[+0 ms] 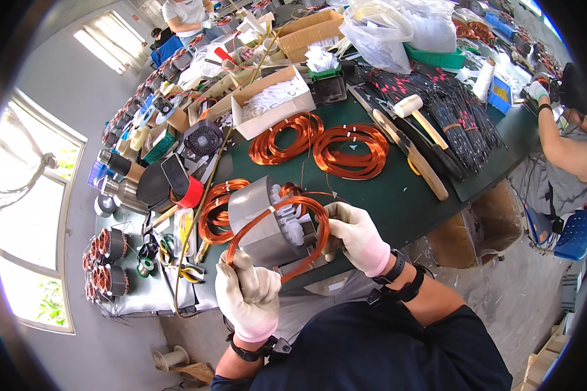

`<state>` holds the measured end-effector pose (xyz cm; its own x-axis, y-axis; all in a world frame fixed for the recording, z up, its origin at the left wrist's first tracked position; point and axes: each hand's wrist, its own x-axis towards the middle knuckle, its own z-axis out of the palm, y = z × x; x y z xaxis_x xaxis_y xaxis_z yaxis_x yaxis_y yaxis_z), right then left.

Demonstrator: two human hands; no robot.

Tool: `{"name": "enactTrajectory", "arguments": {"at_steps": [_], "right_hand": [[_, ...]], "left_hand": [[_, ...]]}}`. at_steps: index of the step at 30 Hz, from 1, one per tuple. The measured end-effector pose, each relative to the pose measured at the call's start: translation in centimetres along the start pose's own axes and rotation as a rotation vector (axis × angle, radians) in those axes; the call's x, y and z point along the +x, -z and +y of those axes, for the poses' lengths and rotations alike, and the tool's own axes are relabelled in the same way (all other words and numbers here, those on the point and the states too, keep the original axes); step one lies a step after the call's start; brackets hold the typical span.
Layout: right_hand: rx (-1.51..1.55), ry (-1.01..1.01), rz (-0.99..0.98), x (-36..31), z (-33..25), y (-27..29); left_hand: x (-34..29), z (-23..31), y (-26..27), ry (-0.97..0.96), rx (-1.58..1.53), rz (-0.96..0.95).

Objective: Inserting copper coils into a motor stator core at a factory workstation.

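Observation:
In front of my body I hold a ring-shaped copper wire coil [304, 266] between both gloved hands. My left hand [246, 294] pinches it at the lower left, and my right hand [355, 236] grips its right side. Just behind the ring, a grey metal stator core [249, 205] rests on its side on the table, with white insulating strips [291, 223] sticking out of its open end. Another bundle of copper coils [213, 218] lies against the core's left side. Beyond it are two more coil bundles, one left [267, 146] and one right [352, 151].
A white-headed mallet [409, 105], wooden-handled tools [414, 159] and black sleeved wires [460, 124] lie to the right. A cardboard box of white strips [272, 101] stands behind. At left are a fan [203, 137], spray cans and finished stators [111, 244]. A co-worker [564, 146] sits at right.

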<state>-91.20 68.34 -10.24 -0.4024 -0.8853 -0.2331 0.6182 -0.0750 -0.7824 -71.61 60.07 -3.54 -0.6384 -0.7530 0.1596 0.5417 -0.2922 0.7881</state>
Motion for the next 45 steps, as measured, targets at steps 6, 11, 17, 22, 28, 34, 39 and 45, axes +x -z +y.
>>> {"name": "enactTrajectory", "arguments": {"at_steps": [6,11,17,22,28,34,39,45], "right_hand": [[-0.01,0.06,0.038,-1.6,-0.8,-0.6],[-0.801,0.95,-0.109,-3.3,-3.2,-1.9],[-0.936,0.927,-0.02,-0.8,-2.8,-1.5],[-1.082,1.484,0.042,-2.6,-6.1,-2.9],[-1.139,1.381,-0.196,-1.1,-7.3,-3.9],[-0.839,1.106,-0.291,-2.3,-8.6,-4.6],[-0.676,0.984,-0.236,-3.1,-9.3,-4.7],[-0.987,1.458,0.035,-2.6,-8.2,-5.1]], "left_hand": [[0.3,-0.9,0.1,-0.02,0.061,-0.085],[0.0,-0.2,-0.8,0.113,0.065,-0.167],[0.8,0.5,-2.1,0.142,0.119,-0.071],[1.8,2.9,-3.4,0.107,0.308,-0.078],[2.5,2.4,-4.5,-0.19,1.157,-0.061],[3.3,2.1,-1.8,-0.785,1.6,-0.125],[3.2,3.2,-3.2,-0.471,1.642,-0.165],[4.2,2.0,-2.0,-0.705,1.565,-0.151]]}}
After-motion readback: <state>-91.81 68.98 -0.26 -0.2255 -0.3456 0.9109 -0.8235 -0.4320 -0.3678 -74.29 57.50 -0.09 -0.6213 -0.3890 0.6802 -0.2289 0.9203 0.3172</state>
